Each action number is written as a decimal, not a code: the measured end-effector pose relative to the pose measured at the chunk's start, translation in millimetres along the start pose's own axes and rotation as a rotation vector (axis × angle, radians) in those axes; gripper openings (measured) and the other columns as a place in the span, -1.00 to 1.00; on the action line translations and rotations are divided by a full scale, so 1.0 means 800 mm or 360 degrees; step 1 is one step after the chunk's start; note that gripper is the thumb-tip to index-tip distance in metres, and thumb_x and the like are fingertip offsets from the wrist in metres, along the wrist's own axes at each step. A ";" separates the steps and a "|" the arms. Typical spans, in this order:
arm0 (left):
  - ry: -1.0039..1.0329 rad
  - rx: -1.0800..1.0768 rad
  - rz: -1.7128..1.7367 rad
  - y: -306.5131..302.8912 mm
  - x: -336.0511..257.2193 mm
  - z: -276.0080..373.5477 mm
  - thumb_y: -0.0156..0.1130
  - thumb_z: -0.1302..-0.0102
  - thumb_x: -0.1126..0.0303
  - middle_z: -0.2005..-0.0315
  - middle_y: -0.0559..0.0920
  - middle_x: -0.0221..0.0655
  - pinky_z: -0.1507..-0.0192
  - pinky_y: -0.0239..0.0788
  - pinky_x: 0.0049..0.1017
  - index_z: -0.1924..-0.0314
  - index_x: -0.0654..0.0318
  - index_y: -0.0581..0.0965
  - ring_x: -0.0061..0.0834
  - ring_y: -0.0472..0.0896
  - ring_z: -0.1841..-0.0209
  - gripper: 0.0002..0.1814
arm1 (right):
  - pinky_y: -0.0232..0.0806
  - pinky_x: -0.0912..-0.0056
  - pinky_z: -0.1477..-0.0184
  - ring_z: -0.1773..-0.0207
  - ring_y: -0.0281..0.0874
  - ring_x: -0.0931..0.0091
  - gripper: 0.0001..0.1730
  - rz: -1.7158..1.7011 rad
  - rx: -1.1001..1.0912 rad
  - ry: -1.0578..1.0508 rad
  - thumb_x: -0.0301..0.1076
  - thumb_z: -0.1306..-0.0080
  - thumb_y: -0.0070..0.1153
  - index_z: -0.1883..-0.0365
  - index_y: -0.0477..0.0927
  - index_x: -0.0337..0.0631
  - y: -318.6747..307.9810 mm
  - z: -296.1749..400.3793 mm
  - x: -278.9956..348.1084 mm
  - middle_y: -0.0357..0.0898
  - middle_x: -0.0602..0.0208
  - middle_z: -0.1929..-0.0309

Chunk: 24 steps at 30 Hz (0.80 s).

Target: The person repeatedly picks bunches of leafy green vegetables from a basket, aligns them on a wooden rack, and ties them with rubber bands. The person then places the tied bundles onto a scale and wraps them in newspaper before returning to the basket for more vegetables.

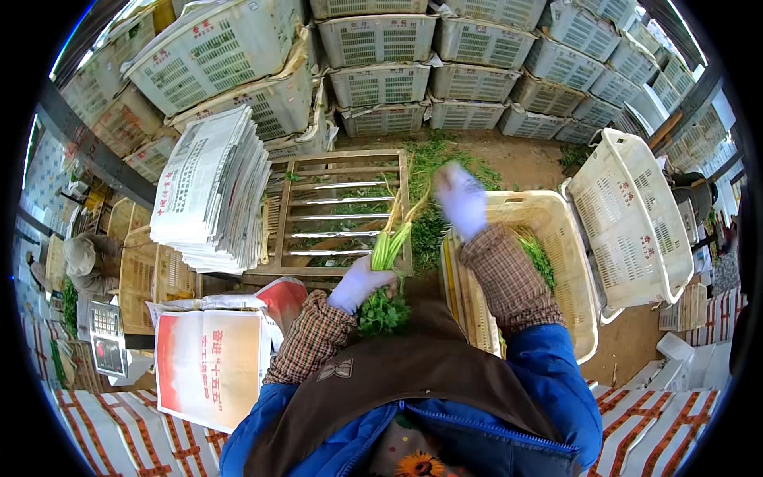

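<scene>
My left hand [362,285], in a pale glove, grips a bunch of leafy green herbs [386,253], likely coriander. Its leaves [384,313] hang down towards my brown apron, while the thin pale roots point away from me over a slatted frame [343,271]. Motion blurs my gloved right hand [460,197], a little to the right of the root tips and beyond the near crate. Whether its fingers hold anything cannot be made out. Under my right forearm stands a cream plastic crate [572,250] with more greens [536,256] inside.
A tall newspaper stack [208,191] rises left of the frame, with printed sheets [208,364] nearer me. Another crate [632,220] leans at right. Stacked crates [381,86] line the back. Trimmings [441,232] litter the ground. A scale [108,340] and another person [89,265] are far left.
</scene>
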<state>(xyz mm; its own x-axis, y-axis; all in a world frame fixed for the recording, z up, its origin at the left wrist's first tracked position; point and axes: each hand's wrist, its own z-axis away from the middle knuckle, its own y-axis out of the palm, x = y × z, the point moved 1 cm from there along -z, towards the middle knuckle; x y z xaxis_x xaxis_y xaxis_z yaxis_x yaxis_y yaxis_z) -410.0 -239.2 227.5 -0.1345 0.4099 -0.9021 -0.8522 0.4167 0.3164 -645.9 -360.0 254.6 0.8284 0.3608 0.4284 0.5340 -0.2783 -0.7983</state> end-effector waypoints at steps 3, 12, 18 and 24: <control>0.0050 -0.0168 -0.0040 -0.008 0.001 0.022 0.22 -0.25 0.52 0.48 0.60 -0.35 0.44 0.48 -0.56 0.01 0.42 0.49 -0.57 0.59 0.49 -0.69 | 0.42 0.29 0.34 0.37 0.57 0.39 -0.62 -0.0384 -0.0173 0.0194 -0.29 -0.38 0.11 -0.10 0.52 -0.29 -0.045 -0.012 0.013 0.61 0.27 0.38; -0.0017 -0.0093 -0.0387 -0.019 -0.004 0.030 0.25 -0.24 0.48 0.49 0.59 -0.38 0.44 0.47 -0.58 0.04 0.39 0.49 -0.59 0.58 0.48 -0.71 | 0.48 0.29 0.06 0.09 0.61 0.33 -0.60 -0.0158 -0.0141 0.0374 -0.33 -0.43 -0.02 -0.19 0.47 -0.28 -0.069 -0.014 -0.009 0.62 0.07 0.07; -0.0018 0.0122 -0.0060 0.003 -0.025 0.019 0.24 -0.23 0.50 0.49 0.61 -0.33 0.44 0.45 -0.57 0.01 0.40 0.52 -0.56 0.57 0.51 -0.68 | 0.38 0.35 -0.10 -0.07 0.48 0.35 -0.30 -0.1263 0.1089 0.0469 0.03 -0.35 0.13 -0.22 0.40 -0.41 -0.059 0.066 0.063 0.49 0.07 -0.10; -0.0233 0.0270 -0.0036 -0.016 -0.034 0.035 0.24 -0.23 0.43 0.46 0.64 -0.27 0.44 0.45 -0.55 -0.01 0.45 0.52 -0.54 0.59 0.51 -0.64 | 0.47 0.45 0.11 0.20 0.58 0.53 -0.72 -0.1096 0.0588 0.0693 -0.21 -0.46 0.06 0.06 0.58 -0.26 -0.093 0.029 0.027 0.65 0.28 0.22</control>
<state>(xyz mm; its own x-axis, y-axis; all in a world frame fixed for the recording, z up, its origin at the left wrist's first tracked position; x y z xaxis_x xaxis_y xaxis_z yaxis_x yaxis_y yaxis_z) -381.0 -232.7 256.3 -0.0307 0.5070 -0.8614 -0.7551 0.5528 0.3523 -671.9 -310.7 313.2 0.3749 -0.0488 0.9258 0.9105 0.2071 -0.3578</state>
